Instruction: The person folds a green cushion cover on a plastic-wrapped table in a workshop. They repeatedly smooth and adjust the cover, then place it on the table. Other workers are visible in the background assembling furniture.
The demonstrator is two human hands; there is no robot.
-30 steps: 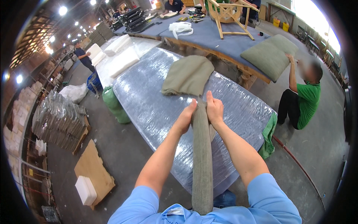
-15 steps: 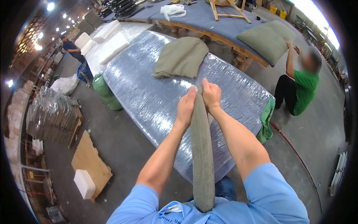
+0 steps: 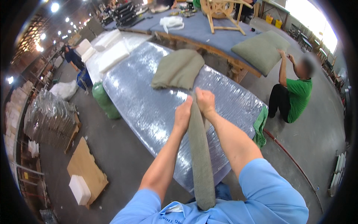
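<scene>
A grey-green cushion (image 3: pixel 201 160) stands edge-on in front of my chest, its long narrow side facing up. At its far end, my left hand (image 3: pixel 183 114) is closed on the cover from the left. Opposite it, my right hand (image 3: pixel 205 100) grips the cover from the right, thumb uppermost. The two hands are close together, and the fingers beneath are mostly hidden. Just beyond them, a pile of grey-green fabric (image 3: pixel 178 70) lies on a table covered in shiny clear plastic (image 3: pixel 145 108).
White foam blocks (image 3: pixel 113 56) lie at the table's far left. At right, a person in green (image 3: pixel 298 93) crouches, handling another cushion (image 3: pixel 263 50) on a blue-topped bench (image 3: pixel 201 26). A green sack (image 3: pixel 105 100), cardboard (image 3: pixel 87 168) and a red hose (image 3: pixel 291 156) are around the table.
The view has shifted slightly, showing more of the far bench. My hands keep their hold on the cushion. The crouching person still handles the other cushion.
</scene>
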